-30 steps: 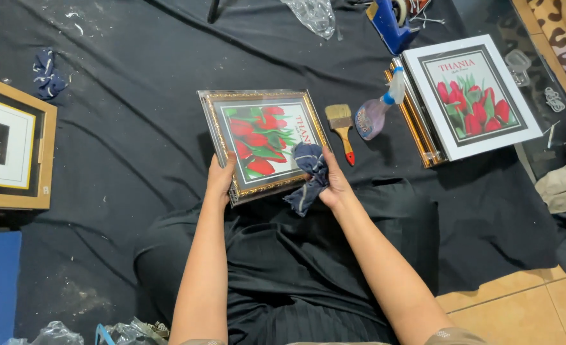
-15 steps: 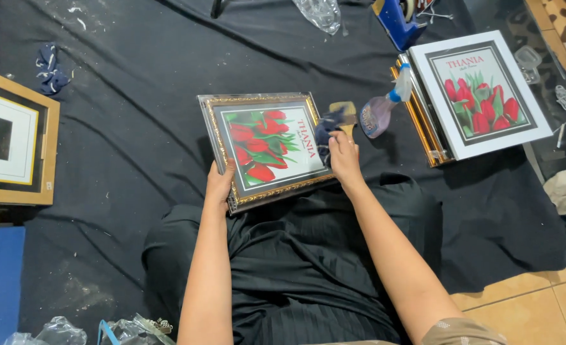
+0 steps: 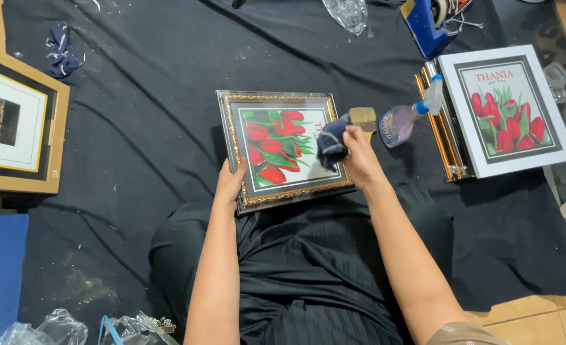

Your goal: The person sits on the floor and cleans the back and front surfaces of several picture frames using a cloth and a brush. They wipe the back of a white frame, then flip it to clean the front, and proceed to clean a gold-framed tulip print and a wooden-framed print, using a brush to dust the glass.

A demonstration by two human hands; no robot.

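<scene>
1. Head view, hands: left hand (image 3: 230,182) grips the lower left edge of the gold-framed tulip picture (image 3: 283,148); right hand (image 3: 358,153) clutches a dark blue cloth (image 3: 331,142) pressed on the glass at the right side.
2. Head view, framed picture: resting on the lap over black cloth (image 3: 136,128), between both hands.
3. Head view, nearby: paintbrush (image 3: 363,116), spray bottle (image 3: 405,118), white-framed tulip picture (image 3: 506,108) to the right.

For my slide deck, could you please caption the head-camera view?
Left hand steadies a gold-framed tulip picture while the right hand presses a dark cloth to its glass.
</scene>
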